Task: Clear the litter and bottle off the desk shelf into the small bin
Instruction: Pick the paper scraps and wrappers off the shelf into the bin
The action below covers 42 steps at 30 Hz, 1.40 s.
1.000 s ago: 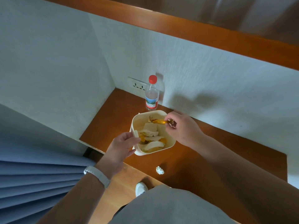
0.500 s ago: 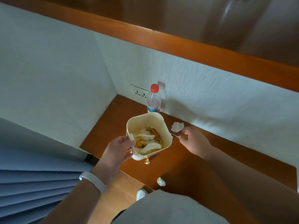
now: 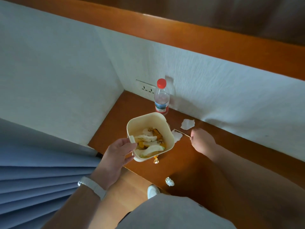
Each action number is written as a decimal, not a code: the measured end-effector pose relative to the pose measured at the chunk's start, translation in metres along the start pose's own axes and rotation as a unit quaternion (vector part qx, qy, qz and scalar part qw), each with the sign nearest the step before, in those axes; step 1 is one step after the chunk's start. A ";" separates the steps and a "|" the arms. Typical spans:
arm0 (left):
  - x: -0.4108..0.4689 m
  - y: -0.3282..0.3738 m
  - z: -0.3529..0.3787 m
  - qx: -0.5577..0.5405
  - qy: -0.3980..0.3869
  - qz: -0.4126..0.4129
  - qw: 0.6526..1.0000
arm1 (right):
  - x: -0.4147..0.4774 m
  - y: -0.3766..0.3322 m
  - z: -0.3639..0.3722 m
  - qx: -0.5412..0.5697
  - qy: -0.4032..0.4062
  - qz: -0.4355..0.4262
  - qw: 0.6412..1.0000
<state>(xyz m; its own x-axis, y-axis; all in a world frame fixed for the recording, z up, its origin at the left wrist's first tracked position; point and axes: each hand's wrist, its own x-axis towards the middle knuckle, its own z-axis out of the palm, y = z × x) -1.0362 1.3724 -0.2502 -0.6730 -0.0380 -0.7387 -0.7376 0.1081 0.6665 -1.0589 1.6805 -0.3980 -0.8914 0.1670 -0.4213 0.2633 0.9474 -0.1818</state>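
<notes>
Left hand (image 3: 118,156) grips the small bin (image 3: 149,136) close by; right hand (image 3: 202,141) pinches a thin stick (image 3: 182,133) just beside it, easy drop.

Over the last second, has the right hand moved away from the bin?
Yes. The right hand left the bin rim and now sits on its far side from the left hand, nearer the wall, pinching a thin stick by the paper scraps.

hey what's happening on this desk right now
A person is tidying the desk shelf. The left hand holds the small bin, partly filled with litter, by its rim. The right hand pinches a thin stick. The bottle, paper scraps and a crumpled wad remain out.
</notes>
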 end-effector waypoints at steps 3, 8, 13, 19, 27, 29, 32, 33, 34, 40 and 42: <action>0.000 -0.002 0.000 -0.002 -0.002 0.002 1.000 | 0.002 0.000 -0.001 -0.007 -0.018 0.005 1.000; -0.002 -0.004 0.001 -0.011 -0.004 0.010 1.000 | -0.008 0.002 -0.003 -0.003 -0.027 -0.013 1.000; -0.004 -0.006 0.000 -0.012 -0.011 0.024 1.000 | -0.028 -0.002 -0.016 0.044 -0.017 -0.031 0.998; -0.013 -0.010 0.000 -0.018 -0.024 0.042 0.999 | -0.060 -0.018 -0.045 0.129 0.040 -0.036 0.990; -0.017 -0.020 -0.014 -0.012 -0.037 0.047 0.998 | -0.115 -0.063 -0.111 0.308 0.174 -0.088 0.931; -0.019 -0.023 -0.018 -0.014 -0.036 0.048 0.998 | -0.129 -0.075 -0.122 0.342 0.218 -0.114 0.907; -0.021 -0.024 -0.022 -0.018 -0.032 0.048 0.998 | -0.144 -0.093 -0.127 0.371 0.219 -0.147 0.890; -0.021 -0.025 -0.023 -0.018 -0.031 0.048 0.998 | -0.146 -0.098 -0.125 0.366 0.199 -0.153 0.896; -0.022 -0.025 -0.023 -0.019 -0.028 0.048 0.998 | -0.148 -0.101 -0.121 0.353 0.178 -0.157 0.905; -0.024 -0.029 -0.033 -0.041 -0.008 0.056 0.998 | -0.143 -0.106 -0.090 0.262 0.140 -0.171 0.939; -0.025 -0.031 -0.035 -0.047 0.000 0.056 0.997 | -0.140 -0.106 -0.083 0.239 0.128 -0.172 0.947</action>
<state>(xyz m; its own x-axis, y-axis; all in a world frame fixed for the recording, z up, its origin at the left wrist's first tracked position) -0.9987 1.3348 -0.2486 -0.7509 -0.0319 -0.6597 -0.6603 0.0176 0.7508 -0.9925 1.5788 -0.2462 -0.9989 -0.0108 -0.0457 0.0231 0.7358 -0.6768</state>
